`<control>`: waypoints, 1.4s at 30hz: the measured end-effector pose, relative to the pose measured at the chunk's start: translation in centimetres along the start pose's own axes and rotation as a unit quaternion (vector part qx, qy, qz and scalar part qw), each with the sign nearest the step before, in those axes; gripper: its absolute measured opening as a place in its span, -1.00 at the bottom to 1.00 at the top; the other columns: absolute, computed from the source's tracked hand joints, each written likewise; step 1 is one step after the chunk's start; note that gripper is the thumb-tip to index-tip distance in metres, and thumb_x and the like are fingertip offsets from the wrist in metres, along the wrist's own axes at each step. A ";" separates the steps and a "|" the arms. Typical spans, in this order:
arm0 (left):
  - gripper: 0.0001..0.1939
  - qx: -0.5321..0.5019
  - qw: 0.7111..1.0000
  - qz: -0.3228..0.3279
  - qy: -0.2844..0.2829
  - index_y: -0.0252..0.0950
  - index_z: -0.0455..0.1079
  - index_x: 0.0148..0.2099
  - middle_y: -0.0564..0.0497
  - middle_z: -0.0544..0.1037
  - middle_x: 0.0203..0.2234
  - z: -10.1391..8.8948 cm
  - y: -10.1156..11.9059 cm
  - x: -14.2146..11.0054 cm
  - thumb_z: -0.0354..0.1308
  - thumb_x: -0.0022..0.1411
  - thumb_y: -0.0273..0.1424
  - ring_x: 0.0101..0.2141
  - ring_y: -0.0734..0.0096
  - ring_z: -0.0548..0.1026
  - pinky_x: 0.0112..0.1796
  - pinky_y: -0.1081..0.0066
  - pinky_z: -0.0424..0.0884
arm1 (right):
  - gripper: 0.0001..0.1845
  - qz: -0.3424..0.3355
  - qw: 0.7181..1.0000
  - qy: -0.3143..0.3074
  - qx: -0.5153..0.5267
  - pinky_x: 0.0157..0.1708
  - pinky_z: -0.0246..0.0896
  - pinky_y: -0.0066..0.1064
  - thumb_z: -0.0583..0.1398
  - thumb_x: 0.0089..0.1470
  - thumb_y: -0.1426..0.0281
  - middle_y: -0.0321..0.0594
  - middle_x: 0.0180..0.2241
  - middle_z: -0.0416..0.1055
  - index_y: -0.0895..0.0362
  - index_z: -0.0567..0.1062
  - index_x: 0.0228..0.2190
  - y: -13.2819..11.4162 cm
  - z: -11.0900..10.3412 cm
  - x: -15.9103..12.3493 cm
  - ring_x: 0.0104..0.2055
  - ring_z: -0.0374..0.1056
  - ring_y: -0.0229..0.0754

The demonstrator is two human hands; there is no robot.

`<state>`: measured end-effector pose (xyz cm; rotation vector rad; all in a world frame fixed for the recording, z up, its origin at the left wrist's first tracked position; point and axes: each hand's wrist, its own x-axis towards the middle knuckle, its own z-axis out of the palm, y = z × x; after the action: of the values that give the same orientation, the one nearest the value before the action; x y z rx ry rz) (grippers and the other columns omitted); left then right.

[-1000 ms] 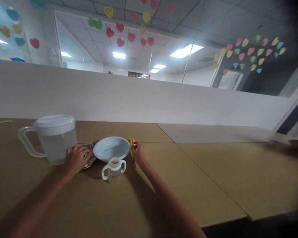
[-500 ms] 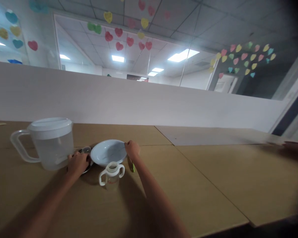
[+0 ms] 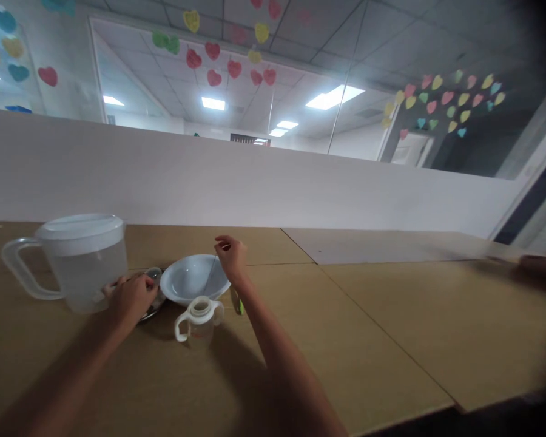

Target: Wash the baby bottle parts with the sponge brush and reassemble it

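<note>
My right hand (image 3: 231, 255) is raised over the right rim of a white bowl (image 3: 182, 285), fingers pinched on a thin spoon handle (image 3: 210, 274) that slants down into the bowl. My left hand (image 3: 130, 297) lies curled on a small metal dish (image 3: 151, 311) holding a clear round piece (image 3: 153, 276), beside the translucent lidded pitcher (image 3: 84, 261). A small two-handled clear cup (image 3: 199, 317) stands in front of the bowl. A yellow-green item (image 3: 238, 301) lies on the table right of the cup.
The brown table (image 3: 327, 340) has a lighter board (image 3: 391, 246) at the back right. A white partition wall (image 3: 255, 182) runs behind it. Another person's hand (image 3: 539, 263) rests at the far right edge.
My right hand let go of the yellow-green item, moved to the bowl's rim, then rose with a thin spoon handle pinched in it. My left hand stayed on the metal dish.
</note>
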<state>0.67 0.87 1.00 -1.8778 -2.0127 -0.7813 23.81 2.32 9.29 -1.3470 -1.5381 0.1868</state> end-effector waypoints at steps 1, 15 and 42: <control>-0.74 0.002 1.000 0.002 0.012 -0.21 0.49 -0.40 -0.18 0.58 -0.47 -0.1 -0.1 0.0 0.01 0.17 -0.29 -0.27 0.00 0.48 -0.16 -0.04 0.17 | -0.73 -0.006 1.000 -0.002 0.011 -0.27 0.30 -0.52 0.18 0.02 0.49 -0.29 -0.37 0.56 0.07 0.57 -0.21 -0.3 -0.1 0.0 -0.37 0.45 -0.31; -0.64 -0.004 0.990 0.031 0.134 -0.32 0.49 -0.13 -0.18 0.56 -0.44 -4.9 -0.6 0.7 -0.10 0.25 -0.31 -0.35 0.08 0.47 -0.31 0.19 0.29 | -0.84 -0.043 0.993 -0.092 -0.059 -0.32 0.21 -0.53 0.19 0.09 0.44 -0.19 -0.35 0.58 0.15 0.61 -0.38 -3.0 -0.4 -1.5 -0.32 0.47 -0.25; -0.66 -0.395 0.908 0.072 0.118 -0.23 0.50 -0.25 -0.04 0.64 -0.36 -3.2 6.8 -1.8 0.02 0.22 -0.13 -0.32 0.25 0.57 -0.36 0.40 0.40 | -0.65 -0.265 0.916 0.197 0.227 -0.54 0.10 -0.54 -0.13 0.33 0.21 -0.41 -0.60 0.23 0.09 0.33 -0.32 -7.3 -5.2 -4.1 -0.60 0.18 -0.40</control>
<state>7.09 -2.36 3.95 -2.1234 -1.4779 -1.8797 22.39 -6.10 14.28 -0.5288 -1.3466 -0.0675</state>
